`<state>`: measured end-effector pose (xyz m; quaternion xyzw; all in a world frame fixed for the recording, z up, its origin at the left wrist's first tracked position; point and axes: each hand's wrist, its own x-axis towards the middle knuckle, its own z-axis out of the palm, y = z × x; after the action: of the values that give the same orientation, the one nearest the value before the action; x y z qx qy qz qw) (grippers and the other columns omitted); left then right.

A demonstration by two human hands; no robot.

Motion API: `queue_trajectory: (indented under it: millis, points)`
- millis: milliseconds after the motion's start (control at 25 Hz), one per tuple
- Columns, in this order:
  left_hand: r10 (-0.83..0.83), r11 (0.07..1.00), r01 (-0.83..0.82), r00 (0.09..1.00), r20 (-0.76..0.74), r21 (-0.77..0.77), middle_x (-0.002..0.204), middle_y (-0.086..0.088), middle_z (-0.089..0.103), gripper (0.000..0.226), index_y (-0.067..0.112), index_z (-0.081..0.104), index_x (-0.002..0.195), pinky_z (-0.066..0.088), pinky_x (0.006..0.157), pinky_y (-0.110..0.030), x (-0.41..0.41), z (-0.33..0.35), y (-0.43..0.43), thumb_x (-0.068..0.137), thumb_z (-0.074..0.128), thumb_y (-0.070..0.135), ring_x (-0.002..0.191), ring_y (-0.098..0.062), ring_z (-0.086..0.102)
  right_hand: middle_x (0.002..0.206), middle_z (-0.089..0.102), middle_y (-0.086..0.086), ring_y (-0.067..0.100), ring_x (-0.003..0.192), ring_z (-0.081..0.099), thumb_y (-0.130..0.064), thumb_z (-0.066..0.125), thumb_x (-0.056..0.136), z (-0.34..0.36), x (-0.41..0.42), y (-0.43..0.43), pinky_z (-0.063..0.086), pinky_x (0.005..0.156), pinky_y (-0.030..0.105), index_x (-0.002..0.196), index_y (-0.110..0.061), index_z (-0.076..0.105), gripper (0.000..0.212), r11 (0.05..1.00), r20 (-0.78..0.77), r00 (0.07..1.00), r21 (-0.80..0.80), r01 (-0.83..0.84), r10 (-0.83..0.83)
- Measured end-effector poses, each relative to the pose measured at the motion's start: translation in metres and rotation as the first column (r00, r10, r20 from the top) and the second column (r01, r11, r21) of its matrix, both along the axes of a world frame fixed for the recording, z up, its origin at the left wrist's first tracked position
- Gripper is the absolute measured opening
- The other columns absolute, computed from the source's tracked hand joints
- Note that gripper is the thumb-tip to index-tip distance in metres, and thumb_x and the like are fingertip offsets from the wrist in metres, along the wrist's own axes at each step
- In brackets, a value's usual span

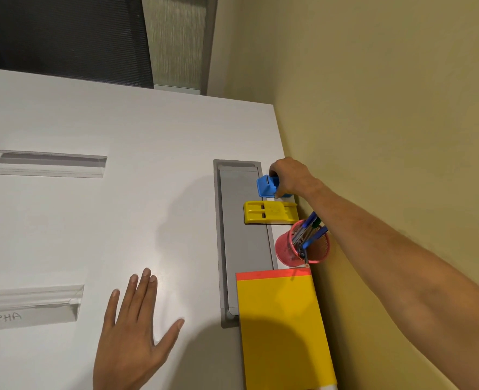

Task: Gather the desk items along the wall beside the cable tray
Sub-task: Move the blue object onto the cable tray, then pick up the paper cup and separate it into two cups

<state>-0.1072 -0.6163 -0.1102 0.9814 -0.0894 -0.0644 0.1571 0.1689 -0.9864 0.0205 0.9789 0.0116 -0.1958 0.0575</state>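
Observation:
My right hand [290, 175] grips a small blue plastic item [267, 186] at the far end of the row, between the wall and the grey cable tray [238, 243]. Just nearer lies a flat yellow plastic item [269, 212], partly over the tray's edge. A red mesh pen cup [284, 249] with several pens stands against the wall. A yellow notepad with an orange top strip [282, 327] lies nearest, overlapping the tray's near end. My left hand [133, 330] rests flat on the white desk [148, 192], fingers spread, holding nothing.
Two clear acrylic name holders stand at the left: one further back [47, 164], one nearer [30, 305] with a card reading "ALPHA". A yellow wall [387, 108] runs along the desk's right edge. A dark chair back [64, 35] is beyond the far edge.

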Motion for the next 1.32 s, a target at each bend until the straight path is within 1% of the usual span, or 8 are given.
queue_trajectory:
  millis: [120,320,520,640,760,960,1200,1320]
  points:
    - [0.002,1.000,-0.002,1.000,0.008,0.005,0.171,0.004,0.013,0.097,0.018,0.016,0.161,0.014,0.129,-0.050,-0.001,0.000,0.000,0.086,0.038,0.075,0.159,-0.017,0.013,0.108,0.067,0.007,0.024,0.095,0.062,-0.025,0.091,0.058,-0.003,0.000,-0.002,0.048,0.072,0.032,0.107,-0.014,0.064,0.058,1.000,0.001,1.000,-0.001,-0.009,0.009]
    - [0.004,1.000,-0.004,1.000,0.030,0.013,0.171,0.004,0.013,0.097,0.017,0.016,0.161,0.015,0.129,-0.049,-0.001,0.000,-0.001,0.087,0.039,0.074,0.159,-0.017,0.014,0.125,0.059,0.004,0.025,0.114,0.055,-0.037,0.092,0.057,0.012,0.006,0.001,0.047,0.083,0.037,0.129,-0.018,0.049,0.086,0.995,0.007,1.000,0.099,-0.016,0.015]
    - [-0.001,0.999,0.000,0.999,0.041,0.042,0.171,0.004,0.012,0.096,0.017,0.017,0.161,0.015,0.129,-0.049,0.000,0.002,0.001,0.087,0.037,0.075,0.159,-0.017,0.013,0.131,0.059,0.002,0.021,0.118,0.055,-0.043,0.078,0.076,0.055,-0.010,0.025,0.045,0.090,0.031,0.129,-0.017,0.052,0.064,0.918,0.254,0.966,0.392,-0.057,-0.049]
    - [-0.006,0.998,0.004,1.000,0.022,0.064,0.172,0.004,0.010,0.094,0.016,0.017,0.161,0.017,0.128,-0.050,-0.002,0.007,-0.001,0.090,0.033,0.074,0.159,-0.016,0.011,0.140,0.053,0.003,0.020,0.128,0.049,-0.043,0.068,0.086,0.064,-0.049,0.048,0.041,0.102,0.031,0.136,-0.016,0.049,0.060,0.870,0.350,0.931,0.485,-0.089,-0.099]
    - [0.013,0.997,-0.014,1.000,0.016,0.072,0.171,0.003,0.011,0.090,0.013,0.020,0.160,0.016,0.128,-0.048,-0.005,0.018,-0.005,0.092,0.027,0.072,0.159,-0.015,0.010,0.145,0.047,0.004,0.020,0.136,0.041,-0.047,0.060,0.090,0.068,-0.098,0.069,0.033,0.111,0.032,0.140,-0.014,0.044,0.062,0.862,0.399,0.908,0.498,-0.097,-0.128]
    - [0.024,0.998,-0.024,1.000,-0.001,0.050,0.170,-0.002,0.016,0.096,0.011,0.025,0.159,0.015,0.129,-0.045,-0.009,0.060,-0.006,0.090,0.015,0.076,0.158,-0.020,0.016,0.148,0.043,0.007,0.023,0.138,0.038,-0.054,0.052,0.092,0.070,-0.173,0.090,0.036,0.113,0.040,0.143,-0.013,0.038,0.066,0.848,0.475,0.861,0.518,-0.107,-0.182]
    - [0.062,0.998,-0.064,0.994,0.088,0.021,0.170,0.000,0.002,0.094,0.011,0.009,0.160,0.008,0.130,-0.043,-0.035,0.126,-0.010,0.089,0.009,0.074,0.158,-0.017,0.003,0.160,0.023,0.001,0.018,0.150,0.014,-0.065,0.035,0.092,0.070,-0.258,0.103,0.015,0.122,0.035,0.153,-0.019,0.021,0.078,0.863,0.484,0.842,0.502,-0.045,-0.239]
    - [0.049,0.999,-0.050,0.994,0.100,0.014,0.170,-0.001,-0.001,0.094,0.012,0.006,0.160,0.007,0.130,-0.044,-0.052,0.155,-0.024,0.090,0.006,0.074,0.158,-0.018,0.001,0.160,0.022,0.003,0.019,0.150,0.017,-0.071,0.027,0.091,0.073,-0.300,0.108,0.010,0.121,0.031,0.153,-0.018,0.020,0.082,0.889,0.485,0.831,0.458,0.024,-0.272]
